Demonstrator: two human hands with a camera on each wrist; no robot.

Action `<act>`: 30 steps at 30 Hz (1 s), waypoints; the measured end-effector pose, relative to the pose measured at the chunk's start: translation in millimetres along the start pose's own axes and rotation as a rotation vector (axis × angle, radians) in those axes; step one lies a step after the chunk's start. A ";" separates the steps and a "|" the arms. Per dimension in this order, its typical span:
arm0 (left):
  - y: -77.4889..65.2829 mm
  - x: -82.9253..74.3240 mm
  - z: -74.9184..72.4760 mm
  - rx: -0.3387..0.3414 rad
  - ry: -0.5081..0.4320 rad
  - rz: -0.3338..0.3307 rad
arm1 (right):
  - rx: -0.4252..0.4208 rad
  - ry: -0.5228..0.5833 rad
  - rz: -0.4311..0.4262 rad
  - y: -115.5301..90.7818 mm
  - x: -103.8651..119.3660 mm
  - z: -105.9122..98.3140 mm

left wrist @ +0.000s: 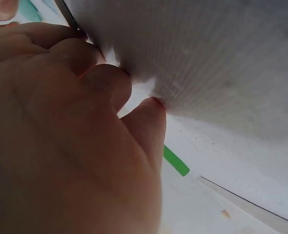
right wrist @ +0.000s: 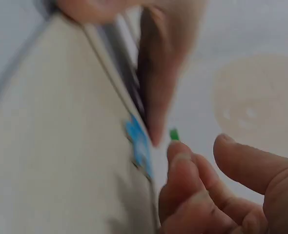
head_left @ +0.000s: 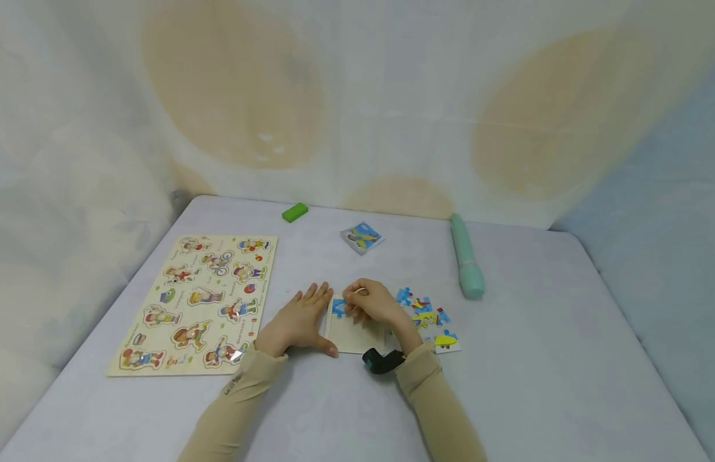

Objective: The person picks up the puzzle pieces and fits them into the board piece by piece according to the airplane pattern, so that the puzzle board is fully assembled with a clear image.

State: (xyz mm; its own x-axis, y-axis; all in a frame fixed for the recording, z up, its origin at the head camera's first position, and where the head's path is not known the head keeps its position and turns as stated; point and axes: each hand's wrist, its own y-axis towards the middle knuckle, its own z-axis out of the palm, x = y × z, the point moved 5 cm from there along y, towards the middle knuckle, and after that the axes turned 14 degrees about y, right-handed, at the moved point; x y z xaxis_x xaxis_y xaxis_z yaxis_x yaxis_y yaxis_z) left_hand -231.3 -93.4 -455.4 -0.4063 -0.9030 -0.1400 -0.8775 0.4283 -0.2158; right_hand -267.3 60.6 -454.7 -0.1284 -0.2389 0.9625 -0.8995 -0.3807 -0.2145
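A small pale puzzle board (head_left: 357, 340) lies in front of me with a blue puzzle piece (head_left: 338, 308) set in its upper left corner. My left hand (head_left: 300, 321) rests along the board's left edge, fingers and thumb spread. Over the upper part of the board is my right hand (head_left: 373, 301), bent close to the blue piece. In the right wrist view, the thumb of my right hand (right wrist: 207, 204) is apart from its fingers, and nothing shows between them. Just right of the board lie several loose puzzle pieces (head_left: 425, 318), partly hidden by my right arm.
On the left lies a large board with cartoon figures (head_left: 210, 314). A green block (head_left: 295, 212) and a small picture card (head_left: 362, 238) are at the back. A long teal object, tapered at one end (head_left: 468, 263), lies right of the pieces. Fabric walls surround the table.
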 end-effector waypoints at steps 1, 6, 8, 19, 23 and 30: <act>0.4 -0.1 0.3 0.001 -0.001 -0.003 | 0.006 0.003 -0.010 -1.5 1.3 -6.8; 1.6 -0.2 2.4 0.005 -0.001 -0.010 | 0.037 0.000 -0.096 -9.3 -0.5 -45.0; 1.3 -0.3 2.4 0.002 -0.002 -0.006 | 0.016 -0.019 -0.116 -13.0 -5.6 -61.1; 1.1 0.8 1.9 0.006 -0.003 0.006 | -0.174 -0.194 -0.030 -24.7 -29.1 -103.7; 1.5 1.3 2.3 0.002 -0.008 0.014 | -0.194 -0.258 -0.021 -25.8 -23.9 -99.6; 2.0 0.9 1.9 0.003 -0.008 0.012 | -0.215 -0.380 -0.002 -27.5 -12.7 -93.1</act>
State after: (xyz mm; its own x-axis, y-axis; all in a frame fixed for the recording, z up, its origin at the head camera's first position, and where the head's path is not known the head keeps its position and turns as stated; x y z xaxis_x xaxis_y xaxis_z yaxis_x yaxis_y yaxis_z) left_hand -232.9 -93.3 -457.7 -0.4150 -0.8973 -0.1502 -0.8717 0.4395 -0.2167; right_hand -279.8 157.3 -445.6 0.0006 -0.5656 0.8247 -0.9712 -0.1968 -0.1343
